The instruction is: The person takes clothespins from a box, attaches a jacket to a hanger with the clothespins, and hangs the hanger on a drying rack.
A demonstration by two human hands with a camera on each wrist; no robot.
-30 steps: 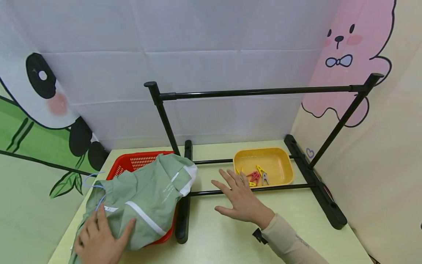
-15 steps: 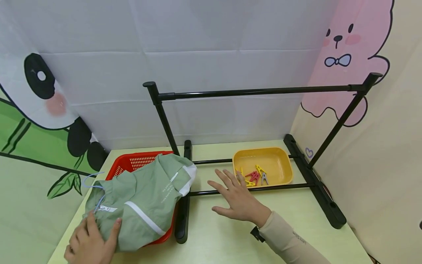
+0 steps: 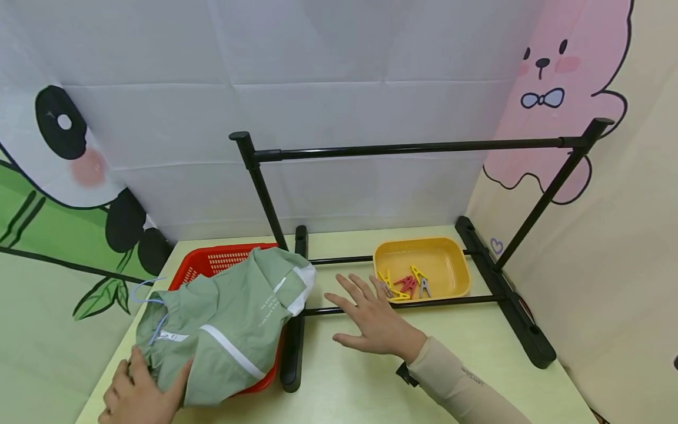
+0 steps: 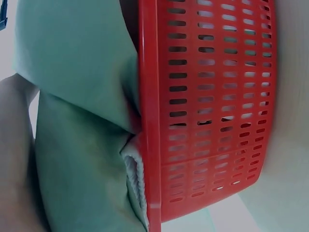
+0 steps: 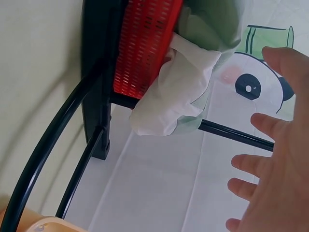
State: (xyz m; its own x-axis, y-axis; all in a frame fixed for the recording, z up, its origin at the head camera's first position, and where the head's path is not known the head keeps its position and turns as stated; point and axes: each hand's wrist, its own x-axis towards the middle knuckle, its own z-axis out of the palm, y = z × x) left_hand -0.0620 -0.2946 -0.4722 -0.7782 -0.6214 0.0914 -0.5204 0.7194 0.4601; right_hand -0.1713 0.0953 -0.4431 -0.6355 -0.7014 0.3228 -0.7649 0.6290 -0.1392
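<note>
A sage-green garment (image 3: 228,330) with white stripes and a thin blue cord lies heaped over a red perforated basket (image 3: 228,259) at the left of the table. Beside its near left edge is my left hand (image 3: 143,391), thumb and fingers spread; the left wrist view shows the hand (image 4: 17,154) against the green cloth (image 4: 77,63), its fingertips hidden. My right hand (image 3: 373,324) hovers with fingers spread near the lower bars of a black rack, holding nothing. In the right wrist view, the white end (image 5: 178,92) of the garment hangs over the basket's rim.
The black rack (image 3: 413,149) spans the table, its left foot (image 3: 293,353) close against the basket. Behind the right hand, a yellow tray (image 3: 445,265) holds several clothespins (image 3: 406,285) in red, yellow and grey. A pale cloth backdrop (image 3: 360,118) rises behind.
My left hand has slid down and left along the garment toward its near edge. The right hand has drifted slightly left. The garment's near left part has shifted a little; the rack and tray stay put.
</note>
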